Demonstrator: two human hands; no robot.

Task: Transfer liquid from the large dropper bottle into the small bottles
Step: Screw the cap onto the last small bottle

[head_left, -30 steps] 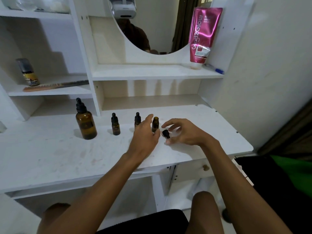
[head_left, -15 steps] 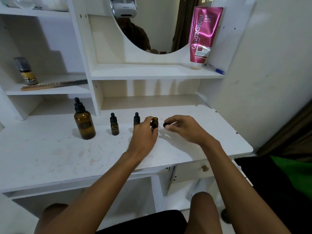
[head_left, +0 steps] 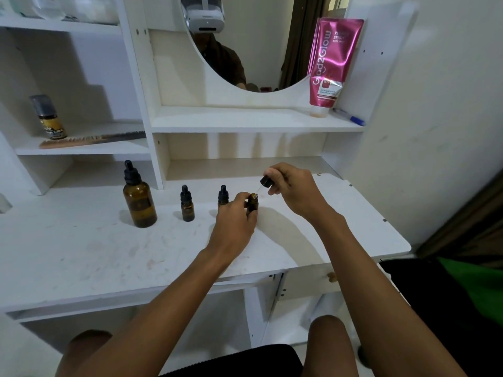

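A white vanity desk point(head_left: 81, 240) is filling the middle of the frame, with its oval mirror point(head_left: 258, 50) sitting at top centre. A pink tube point(head_left: 332, 63) reading "Glad2Glow" along its length is standing on its cap on the upper-right shelf. At centre, the left hand point(head_left: 234, 227) is gripping an uncapped small bottle point(head_left: 252, 205) standing on the desk. Just right of it, the right hand point(head_left: 291, 191) is pinching a black dropper cap point(head_left: 266, 181), whose glass tip is angling down at that bottle's mouth. The large dropper bottle point(head_left: 139, 205) is standing capped at centre left. The left capped small bottle point(head_left: 187, 205) and right capped small bottle point(head_left: 223, 195) are standing between it and the left hand.
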